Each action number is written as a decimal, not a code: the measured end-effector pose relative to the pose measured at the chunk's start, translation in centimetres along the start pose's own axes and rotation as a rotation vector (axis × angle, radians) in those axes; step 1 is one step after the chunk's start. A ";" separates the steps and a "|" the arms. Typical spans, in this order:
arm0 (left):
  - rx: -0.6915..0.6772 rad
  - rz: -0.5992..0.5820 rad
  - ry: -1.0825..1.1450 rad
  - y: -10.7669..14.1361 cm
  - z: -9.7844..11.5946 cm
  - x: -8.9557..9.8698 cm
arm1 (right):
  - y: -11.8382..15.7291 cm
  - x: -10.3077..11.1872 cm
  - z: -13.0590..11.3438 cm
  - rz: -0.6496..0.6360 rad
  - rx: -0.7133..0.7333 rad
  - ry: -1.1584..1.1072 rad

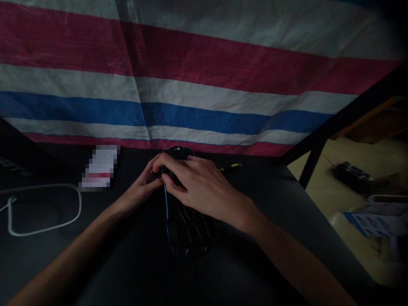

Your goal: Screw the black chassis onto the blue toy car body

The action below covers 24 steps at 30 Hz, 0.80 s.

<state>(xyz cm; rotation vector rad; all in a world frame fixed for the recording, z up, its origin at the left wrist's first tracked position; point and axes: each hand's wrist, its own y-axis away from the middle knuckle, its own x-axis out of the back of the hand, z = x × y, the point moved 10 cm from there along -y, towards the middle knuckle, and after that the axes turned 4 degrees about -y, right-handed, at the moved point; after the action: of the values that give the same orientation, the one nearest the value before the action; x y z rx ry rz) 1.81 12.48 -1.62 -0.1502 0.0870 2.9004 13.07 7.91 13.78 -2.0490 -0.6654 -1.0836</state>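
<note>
A dark, long device that looks like a small wheeled car chassis (191, 233) lies on the black table, with a thin blue edge and wires along its near half. My left hand (147, 180) grips its left edge near the far end, thumb and fingers bent around it. Over the top of the far half reaches my right hand (199, 182), its fingers curled toward that same left edge and meeting the left fingertips. Whatever the right fingertips pinch is too dark and covered to make out. A yellow and black screwdriver (234, 166) lies just right of the device.
A white cable (44, 233) loops across the left of the table (270, 263). Behind it lies a blurred-out white and red item (100, 168). A striped plastic sheet (191, 85) hangs along the back. Past the right edge, a dark object (352, 176) sits on the floor.
</note>
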 end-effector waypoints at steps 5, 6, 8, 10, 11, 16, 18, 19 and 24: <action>0.024 -0.013 -0.016 0.1 0.0 0.1 | 0.0 0.2 0.4 -0.022 -0.033 0.055; 0.023 -0.022 -0.012 0.0 0.0 0.1 | 0.1 0.2 0.5 -0.025 -0.046 0.064; 0.020 -0.045 -0.007 -0.1 0.0 0.0 | 0.1 0.5 0.8 -0.021 -0.065 0.068; 0.014 -0.059 -0.004 -0.1 0.0 -0.1 | 0.2 0.7 1.0 -0.003 -0.072 0.050; 0.010 -0.060 -0.004 -0.1 0.0 -0.1 | 0.2 0.8 1.0 0.009 -0.063 0.033; 0.000 -0.031 0.004 0.0 -0.1 0.1 | -0.1 0.4 0.4 -0.001 0.037 -0.065; 0.000 -0.037 0.006 0.1 0.0 0.1 | -0.2 0.3 0.6 0.006 0.031 -0.082; 0.002 -0.041 0.005 0.1 0.0 0.0 | -0.3 0.3 0.8 0.019 0.019 -0.082; 0.016 -0.036 0.002 0.1 0.4 -0.1 | -0.3 0.6 1.7 0.075 -0.105 0.057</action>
<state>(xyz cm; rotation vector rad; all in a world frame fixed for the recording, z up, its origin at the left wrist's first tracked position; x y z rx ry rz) 1.85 12.39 -1.18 -0.1499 0.1062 2.8630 13.97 9.45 13.73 -2.1058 -0.5084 -1.1509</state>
